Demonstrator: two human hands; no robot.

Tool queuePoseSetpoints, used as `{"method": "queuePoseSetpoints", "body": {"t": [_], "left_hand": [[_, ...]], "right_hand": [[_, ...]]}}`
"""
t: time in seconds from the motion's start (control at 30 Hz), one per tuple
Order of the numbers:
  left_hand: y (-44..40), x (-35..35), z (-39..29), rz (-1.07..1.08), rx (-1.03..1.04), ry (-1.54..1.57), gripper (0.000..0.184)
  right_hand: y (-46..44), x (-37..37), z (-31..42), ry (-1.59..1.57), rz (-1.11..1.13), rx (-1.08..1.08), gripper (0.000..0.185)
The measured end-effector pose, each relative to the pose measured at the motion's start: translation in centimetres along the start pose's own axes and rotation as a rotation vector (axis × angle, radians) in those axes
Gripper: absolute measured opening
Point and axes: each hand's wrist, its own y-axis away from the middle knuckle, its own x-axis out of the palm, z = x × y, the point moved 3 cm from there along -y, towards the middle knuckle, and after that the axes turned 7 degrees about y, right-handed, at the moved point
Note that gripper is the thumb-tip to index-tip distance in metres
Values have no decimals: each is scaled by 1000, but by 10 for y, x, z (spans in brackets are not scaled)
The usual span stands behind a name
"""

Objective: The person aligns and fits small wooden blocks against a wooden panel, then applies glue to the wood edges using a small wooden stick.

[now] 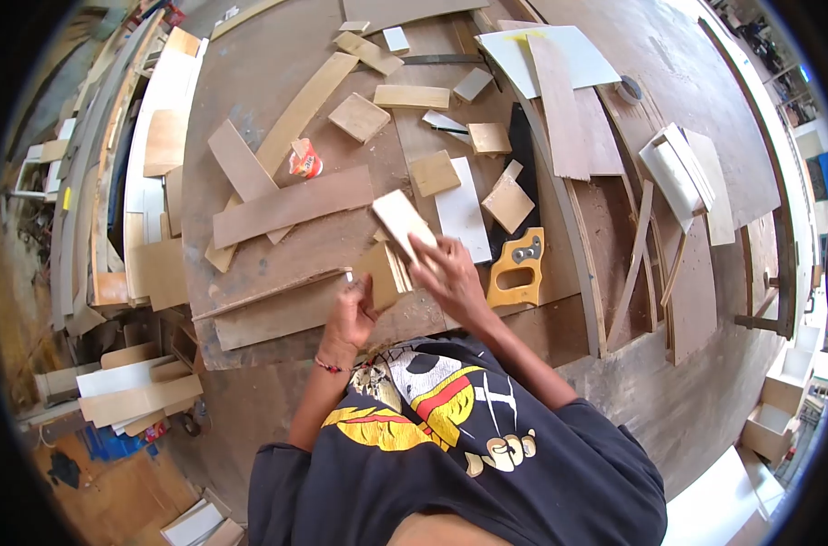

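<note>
My right hand is closed on a pale wooden block, held tilted over the near part of the worktable. Just left of it, my left hand has its fingers against a small tan wooden piece, with the thumb raised. Layered strips show at that piece's right edge, below the pale block. A handsaw with a yellow handle lies right of my right hand, its dark blade pointing away. A white board lies beyond my right hand. A long brown board lies beyond my left hand.
A red and white cup stands among loose boards at the left. Several square wood blocks lie farther back. A tape roll and a white panel are at the right. Stacked boards stand off the table's left side.
</note>
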Motion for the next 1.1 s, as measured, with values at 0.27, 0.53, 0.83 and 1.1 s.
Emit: {"method": "queuePoseSetpoints", "body": {"t": [0.27, 0.53, 0.83, 1.1], "left_hand": [[2, 16, -2, 43, 75, 30, 25], [-15, 34, -3, 93, 62, -104, 33], [-30, 33, -5, 99, 104, -150, 36], [-43, 53, -8, 107, 148, -155, 31]], "right_hand": [[-32, 14, -47, 617, -283, 48, 52], [-33, 2, -55, 622, -33, 263, 84], [-35, -35, -59, -300, 28, 448, 79], [-14, -44, -56, -1473, 258, 387, 69]]}}
